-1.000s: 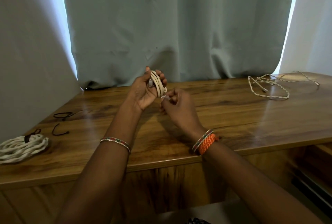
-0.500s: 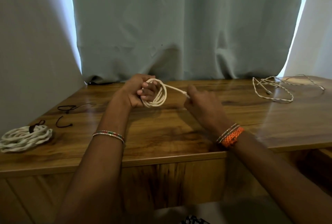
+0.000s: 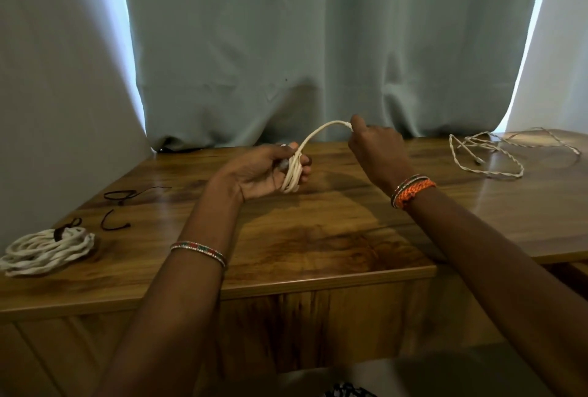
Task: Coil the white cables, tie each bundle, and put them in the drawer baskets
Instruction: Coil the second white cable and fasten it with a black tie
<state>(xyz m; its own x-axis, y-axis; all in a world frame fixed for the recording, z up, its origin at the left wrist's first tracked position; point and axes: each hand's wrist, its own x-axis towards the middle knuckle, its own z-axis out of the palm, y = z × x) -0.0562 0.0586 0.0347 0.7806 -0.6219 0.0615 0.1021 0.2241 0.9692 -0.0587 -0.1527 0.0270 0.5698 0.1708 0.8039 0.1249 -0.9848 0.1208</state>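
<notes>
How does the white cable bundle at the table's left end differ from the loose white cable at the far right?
The thick white coiled bundle is wound into stacked loops; the thin twisted white cable sprawls in open, uneven loops. The bundle has a dark tie across it; the loose cable has none. The bundle lies near the wooden table's front edge, the loose cable near the curtain. Neither is held.

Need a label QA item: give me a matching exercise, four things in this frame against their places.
Things:
1. coiled cable
2. tied bundle
3. loose cable
4. black ties

Places:
A. table's far right, uncoiled
B. in the left hand, its end pinched by the right hand
C. table's left, behind the bundle
D. table's near left edge

Pairs: 1-B, 2-D, 3-A, 4-C
</notes>
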